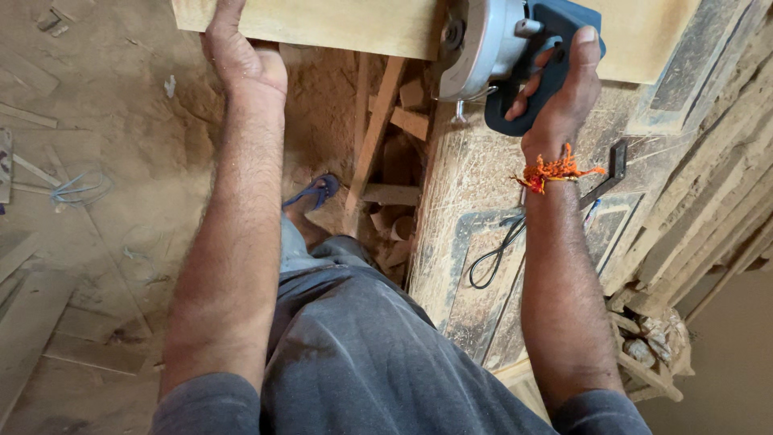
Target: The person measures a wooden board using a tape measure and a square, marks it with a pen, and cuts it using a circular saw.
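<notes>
Right hand (564,97) wrapped tight round dark handle of power saw (491,44); left hand (241,56) pressed flat on wooden board (338,24), fingers cut off by frame edge.

Along the near edge of the pale plank (322,24), the stretch between the left hand (241,56) and the power saw (491,48) lies open. The right hand (555,97) and the saw block the plank's right part. Below that edge, offcuts (394,161) and slanting battens (374,133) crowd the sawdust floor beside the sandalled foot (314,197). On the dusty carved panel (459,266), a black cable (495,254) loops near its left edge; the surface around it is bare.
</notes>
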